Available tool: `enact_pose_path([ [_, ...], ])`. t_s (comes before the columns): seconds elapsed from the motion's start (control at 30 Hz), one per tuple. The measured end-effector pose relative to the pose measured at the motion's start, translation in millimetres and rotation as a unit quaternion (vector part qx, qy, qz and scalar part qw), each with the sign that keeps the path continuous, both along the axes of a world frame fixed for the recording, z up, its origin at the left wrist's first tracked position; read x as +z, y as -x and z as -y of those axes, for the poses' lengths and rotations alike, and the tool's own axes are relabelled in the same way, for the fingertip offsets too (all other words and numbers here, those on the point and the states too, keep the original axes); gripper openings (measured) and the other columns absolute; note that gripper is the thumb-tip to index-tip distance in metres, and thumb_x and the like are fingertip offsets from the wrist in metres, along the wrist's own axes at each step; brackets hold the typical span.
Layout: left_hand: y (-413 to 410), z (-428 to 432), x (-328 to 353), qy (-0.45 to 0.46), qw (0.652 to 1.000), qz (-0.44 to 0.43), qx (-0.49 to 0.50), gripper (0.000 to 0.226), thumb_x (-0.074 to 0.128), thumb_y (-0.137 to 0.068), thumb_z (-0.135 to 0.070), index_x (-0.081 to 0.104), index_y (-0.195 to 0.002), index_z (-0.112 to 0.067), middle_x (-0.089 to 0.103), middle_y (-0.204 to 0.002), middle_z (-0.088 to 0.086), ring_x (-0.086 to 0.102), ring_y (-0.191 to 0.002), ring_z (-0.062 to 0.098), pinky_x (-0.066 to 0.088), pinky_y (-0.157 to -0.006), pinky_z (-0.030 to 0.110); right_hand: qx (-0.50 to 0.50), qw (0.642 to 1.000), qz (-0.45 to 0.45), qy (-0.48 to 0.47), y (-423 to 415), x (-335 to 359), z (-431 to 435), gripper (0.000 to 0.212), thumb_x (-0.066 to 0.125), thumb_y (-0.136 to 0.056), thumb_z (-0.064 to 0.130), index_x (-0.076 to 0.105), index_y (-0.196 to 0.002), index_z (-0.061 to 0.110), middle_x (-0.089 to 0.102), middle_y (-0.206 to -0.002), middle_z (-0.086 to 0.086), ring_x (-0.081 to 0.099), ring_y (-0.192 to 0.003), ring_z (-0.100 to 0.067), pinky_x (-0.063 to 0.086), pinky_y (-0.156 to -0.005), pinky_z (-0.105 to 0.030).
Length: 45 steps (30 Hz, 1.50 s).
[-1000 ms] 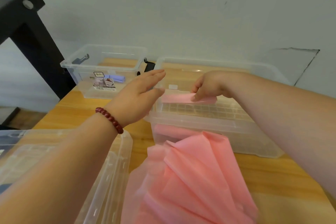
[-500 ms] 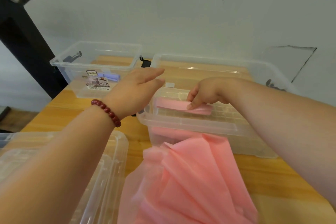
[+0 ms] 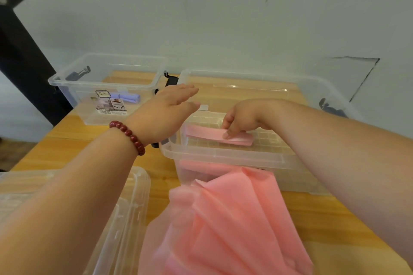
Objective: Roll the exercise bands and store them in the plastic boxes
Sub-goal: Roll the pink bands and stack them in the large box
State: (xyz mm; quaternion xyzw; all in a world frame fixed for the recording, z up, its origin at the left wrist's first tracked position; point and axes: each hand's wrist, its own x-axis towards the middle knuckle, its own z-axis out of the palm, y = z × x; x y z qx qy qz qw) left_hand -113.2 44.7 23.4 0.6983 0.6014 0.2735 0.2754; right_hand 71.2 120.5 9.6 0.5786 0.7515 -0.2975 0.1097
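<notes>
My right hand pinches the rolled end of a pink exercise band on top of a clear ribbed lid that covers a plastic box. The band's loose length hangs down over the box's front towards me in wide folds. Fingers straight, my left hand, with a red bead bracelet on the wrist, hovers flat just left of the roll at the box's left corner. A second clear box at the back left holds a rolled lilac band.
A large open clear box stands behind the lidded one against the wall. More clear boxes or lids lie at my near left on the wooden table. A black frame rises at the far left.
My right hand has lowered the pink roll onto the lid. My left hand stays flat and has barely moved. The view has shifted a little.
</notes>
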Motion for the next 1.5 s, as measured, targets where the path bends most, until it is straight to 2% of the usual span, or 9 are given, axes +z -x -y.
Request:
enact_pose_path([
  [0.13, -1, -2, 2, -0.010, 0.999, 0.028, 0.023, 0.043, 0.045, -0.100, -0.031, 0.044, -0.143, -0.033, 0.035, -0.151, -0.014, 0.029, -0.139, 0.004, 0.020, -0.105, 0.021, 0.007, 1.000, 0.006, 0.006, 0, -1, 0, 0.035, 0.069, -0.089, 0.024, 0.062, -0.123, 0.020, 0.058, -0.111, 0.000, 0.054, -0.102, -0.021, 0.042, -0.103, -0.036],
  [0.27, -2, 0, -2, -0.009, 0.998, 0.051, 0.027, 0.040, 0.044, -0.101, -0.025, 0.047, -0.141, -0.030, 0.036, -0.150, -0.017, 0.027, -0.139, 0.000, 0.017, -0.107, 0.018, 0.017, 1.000, 0.022, 0.004, -1, -1, -1, 0.037, 0.069, -0.089, 0.027, 0.061, -0.124, 0.021, 0.059, -0.120, -0.001, 0.055, -0.107, -0.022, 0.041, -0.100, -0.034],
  [0.4, -2, -1, -3, -0.013, 0.998, 0.047, 0.027, 0.039, 0.043, -0.102, -0.024, 0.048, -0.140, -0.030, 0.035, -0.150, -0.017, 0.025, -0.139, -0.002, 0.014, -0.108, 0.017, 0.027, 0.999, 0.043, -0.013, -2, -4, -4, 0.039, 0.070, -0.088, 0.030, 0.061, -0.126, 0.023, 0.057, -0.130, 0.000, 0.054, -0.119, -0.025, 0.042, -0.102, -0.034],
  [0.7, -3, -2, -3, -0.006, 0.999, 0.019, 0.026, 0.041, 0.041, -0.102, -0.023, 0.046, -0.142, -0.031, 0.031, -0.151, -0.021, 0.021, -0.140, -0.003, 0.011, -0.105, 0.015, 0.048, 0.998, 0.041, 0.001, 0, -5, -6, 0.035, 0.070, -0.087, 0.032, 0.063, -0.121, 0.025, 0.059, -0.127, 0.000, 0.054, -0.117, -0.023, 0.043, -0.101, -0.035],
  [0.9, -5, 0, -1, -0.004, 0.999, 0.018, 0.033, 0.040, 0.042, -0.102, -0.022, 0.047, -0.140, -0.031, 0.032, -0.150, -0.022, 0.022, -0.139, -0.003, 0.017, -0.115, 0.023, 0.075, 0.996, 0.037, 0.015, 0, -6, -4, 0.026, 0.071, -0.087, 0.028, 0.062, -0.111, 0.025, 0.058, -0.109, 0.002, 0.054, -0.097, -0.018, 0.044, -0.093, -0.032],
  [1.0, -4, 0, -2, -0.004, 0.999, 0.015, 0.032, 0.040, 0.042, -0.102, -0.021, 0.047, -0.140, -0.031, 0.032, -0.150, -0.022, 0.022, -0.138, -0.004, 0.014, -0.110, 0.018, 0.087, 0.995, 0.041, 0.007, 0, -6, -4, 0.028, 0.069, -0.088, 0.028, 0.062, -0.115, 0.023, 0.056, -0.103, 0.003, 0.051, -0.094, -0.018, 0.042, -0.084, -0.029],
  [1.17, -5, 0, -1, -0.005, 0.999, 0.010, 0.035, 0.041, 0.042, -0.102, -0.020, 0.047, -0.141, -0.031, 0.032, -0.150, -0.022, 0.020, -0.139, -0.004, 0.012, -0.107, 0.016, 0.108, 0.994, 0.037, 0.001, 2, -8, -2, 0.033, 0.068, -0.089, 0.021, 0.061, -0.122, 0.017, 0.055, -0.107, 0.003, 0.050, -0.095, -0.017, 0.042, -0.084, -0.029],
  [1.3, -6, 1, -1, -0.006, 0.999, 0.013, 0.040, 0.041, 0.042, -0.102, -0.020, 0.048, -0.140, -0.030, 0.033, -0.150, -0.022, 0.022, -0.139, -0.003, 0.014, -0.111, 0.020, 0.117, 0.993, 0.022, 0.007, 0, -7, -4, 0.029, 0.067, -0.090, 0.017, 0.063, -0.118, 0.016, 0.057, -0.101, 0.004, 0.051, -0.090, -0.015, 0.040, -0.066, -0.021],
  [1.5, -6, 2, 0, -0.007, 0.999, 0.007, 0.043, 0.041, 0.041, -0.101, -0.020, 0.048, -0.140, -0.030, 0.033, -0.149, -0.023, 0.021, -0.140, -0.002, 0.018, -0.118, 0.030, 0.103, 0.994, -0.004, 0.041, 0, -13, -9, 0.019, 0.068, -0.089, 0.015, 0.064, -0.106, 0.022, 0.058, -0.083, 0.011, 0.054, -0.086, -0.014, 0.044, -0.077, -0.026],
])
